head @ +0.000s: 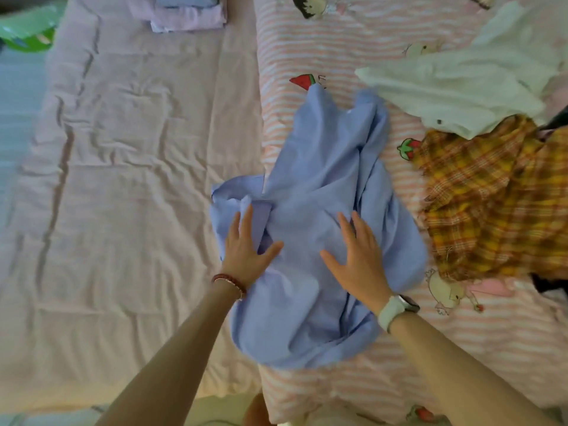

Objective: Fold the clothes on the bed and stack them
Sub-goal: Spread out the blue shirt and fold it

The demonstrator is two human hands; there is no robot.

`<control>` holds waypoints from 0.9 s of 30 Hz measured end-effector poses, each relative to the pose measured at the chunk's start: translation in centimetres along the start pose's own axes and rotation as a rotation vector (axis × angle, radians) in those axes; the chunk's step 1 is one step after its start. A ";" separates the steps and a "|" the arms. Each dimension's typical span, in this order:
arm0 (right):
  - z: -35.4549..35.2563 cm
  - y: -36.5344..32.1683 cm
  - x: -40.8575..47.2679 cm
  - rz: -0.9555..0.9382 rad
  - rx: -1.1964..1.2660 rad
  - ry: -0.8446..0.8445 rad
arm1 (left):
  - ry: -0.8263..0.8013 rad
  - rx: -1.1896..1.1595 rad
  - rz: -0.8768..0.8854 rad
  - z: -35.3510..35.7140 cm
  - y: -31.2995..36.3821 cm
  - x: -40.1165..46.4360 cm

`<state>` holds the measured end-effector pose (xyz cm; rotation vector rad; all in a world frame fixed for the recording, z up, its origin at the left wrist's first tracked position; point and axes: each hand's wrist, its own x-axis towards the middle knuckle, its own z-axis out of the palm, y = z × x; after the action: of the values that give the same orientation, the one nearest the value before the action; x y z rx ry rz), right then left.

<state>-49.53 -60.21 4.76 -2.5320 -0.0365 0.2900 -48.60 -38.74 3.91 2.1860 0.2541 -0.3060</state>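
Bed (123,179) covered on the left with a plain wrinkled pink sheet, on the right with a pink striped blanket (338,56) printed with strawberries and cartoon children; no readable writing or brand anywhere

Light blue garment (322,186) spread crumpled across the seam between sheet and blanket, near the front edge

Left hand (246,253) lying flat on the left part of the blue garment, fingers straight and together, thumb out, grasping nothing; dark red bead bracelet (229,282) at the wrist

Right hand (356,259) pressing flat on the middle of the same garment, fingers straight, released; white watch (396,309) on the wrist

White garment (461,87) unfolded at the upper right, partly over a yellow plaid garment (485,204), just beside the blue one

Stack of folded clothes (187,13) at the far edge, pink below, bluish on top, well apart from the hands

Green object (27,35) at the upper left, too blurred to tell
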 end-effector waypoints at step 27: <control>-1.1 -1.5 2.9 -0.122 -0.152 -0.316 | -1.073 0.347 0.358 2.1 3.0 -6.0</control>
<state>-46.44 -59.26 5.90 -2.5942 -0.3457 0.6563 -53.70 -42.65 6.79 2.0191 -0.8202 -1.3030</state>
